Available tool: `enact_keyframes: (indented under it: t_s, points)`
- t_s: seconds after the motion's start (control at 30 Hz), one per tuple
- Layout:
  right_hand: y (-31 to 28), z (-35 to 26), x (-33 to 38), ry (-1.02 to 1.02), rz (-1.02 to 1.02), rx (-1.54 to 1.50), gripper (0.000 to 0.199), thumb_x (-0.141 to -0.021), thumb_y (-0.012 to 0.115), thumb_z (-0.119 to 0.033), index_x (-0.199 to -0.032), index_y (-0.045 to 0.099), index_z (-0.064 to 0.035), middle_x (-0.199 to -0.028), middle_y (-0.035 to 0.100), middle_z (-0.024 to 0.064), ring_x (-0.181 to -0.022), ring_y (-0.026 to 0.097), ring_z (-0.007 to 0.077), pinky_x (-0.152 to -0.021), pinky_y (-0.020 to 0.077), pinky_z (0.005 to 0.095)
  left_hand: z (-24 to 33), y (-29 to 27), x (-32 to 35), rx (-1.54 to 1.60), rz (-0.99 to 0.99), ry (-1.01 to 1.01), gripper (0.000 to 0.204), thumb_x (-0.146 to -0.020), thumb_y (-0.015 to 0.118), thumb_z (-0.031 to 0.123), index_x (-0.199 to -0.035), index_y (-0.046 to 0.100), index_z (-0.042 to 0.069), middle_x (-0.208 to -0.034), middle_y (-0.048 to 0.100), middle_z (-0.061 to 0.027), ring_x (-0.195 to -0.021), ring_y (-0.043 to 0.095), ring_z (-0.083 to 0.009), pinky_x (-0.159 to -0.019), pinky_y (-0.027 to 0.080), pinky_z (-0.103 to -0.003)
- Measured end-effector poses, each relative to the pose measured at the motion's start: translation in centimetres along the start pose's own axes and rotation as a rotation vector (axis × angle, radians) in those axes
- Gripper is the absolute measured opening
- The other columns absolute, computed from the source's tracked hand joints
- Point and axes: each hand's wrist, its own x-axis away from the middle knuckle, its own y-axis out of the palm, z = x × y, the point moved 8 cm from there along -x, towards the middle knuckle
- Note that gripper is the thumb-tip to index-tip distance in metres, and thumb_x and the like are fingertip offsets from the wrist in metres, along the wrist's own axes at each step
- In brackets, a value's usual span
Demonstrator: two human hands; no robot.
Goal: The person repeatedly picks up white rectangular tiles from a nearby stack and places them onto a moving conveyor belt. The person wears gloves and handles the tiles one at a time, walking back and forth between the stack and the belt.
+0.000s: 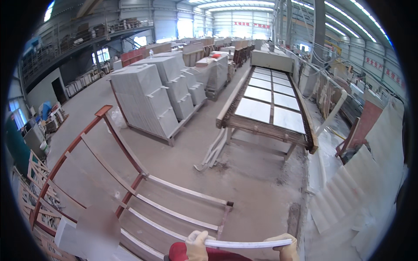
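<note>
White strip [248,244]: underside hidden; left hand [197,245] and right hand [288,249] cut off below. We count one strip, two gloved hands, fingers clamped on it.

Grey, dusty floor [252,187] carries the conveyor table [270,134] on legs, the slab rack [182,133], the red-brown metal frame [67,150] at left with pale crossbars, and a loose bundle of pale pipes [213,153] near the conveyor's front left leg. Conveyor bed has flat, white-topped rectangular panels [252,109] in two lengthwise rows, narrow gap between rows. Slab rack holds grey slabs [146,95] on edge, packed face to face in upright blocks.
</note>
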Motion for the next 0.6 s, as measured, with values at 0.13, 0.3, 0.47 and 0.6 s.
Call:
enact_keyframes:
  t_s: [0.13,0.3,0.47,0.6]
  points:
    - [-5.0,1.8,1.7,-0.169,0.185,-0.105,0.017,-0.055,0.063,0.003,-0.07,0.071,0.0012,-0.066,0.067,0.0098,-0.059,0.062,0.0162,-0.053,0.0478,0.0267,-0.5,5.2,-0.4,-0.118,-0.181,0.006,0.019,-0.083,0.058,0.009,-0.066,0.058,0.0,-0.066,0.065,-0.0115,-0.06,0.059,-0.0144,-0.06,0.046,-0.028]
    - [-9.5,2.1,3.1,-0.085,0.366,-0.115,0.015,-0.057,0.064,0.002,-0.07,0.071,0.001,-0.067,0.067,0.0096,-0.059,0.062,0.0159,-0.053,0.0477,0.0269,-2.7,11.2,-0.3,-0.173,-0.38,-0.054,0.018,-0.084,0.058,0.012,-0.07,0.058,0.0,-0.068,0.067,-0.0118,-0.061,0.058,-0.0137,-0.062,0.045,-0.028]
    - [-12.2,2.1,1.9,0.013,0.472,-0.107,0.013,-0.06,0.064,0.001,-0.071,0.07,0.0007,-0.067,0.067,0.0094,-0.059,0.061,0.0157,-0.053,0.0475,0.0271,-5.0,16.7,-1.4,-0.209,-0.477,-0.146,0.02,-0.085,0.059,0.012,-0.069,0.056,0.0,-0.069,0.066,-0.0112,-0.062,0.058,-0.0138,-0.062,0.045,-0.027]
    - [-13.8,2.2,-2.4,0.089,0.51,-0.103,0.011,-0.062,0.064,0.001,-0.072,0.07,0.0005,-0.067,0.067,0.0092,-0.06,0.061,0.0154,-0.053,0.0473,0.0273,-7.6,21.1,-4.2,-0.281,-0.469,-0.205,0.018,-0.084,0.056,0.01,-0.068,0.054,0.001,-0.066,0.065,-0.0137,-0.058,0.058,-0.017,-0.06,0.047,-0.031]
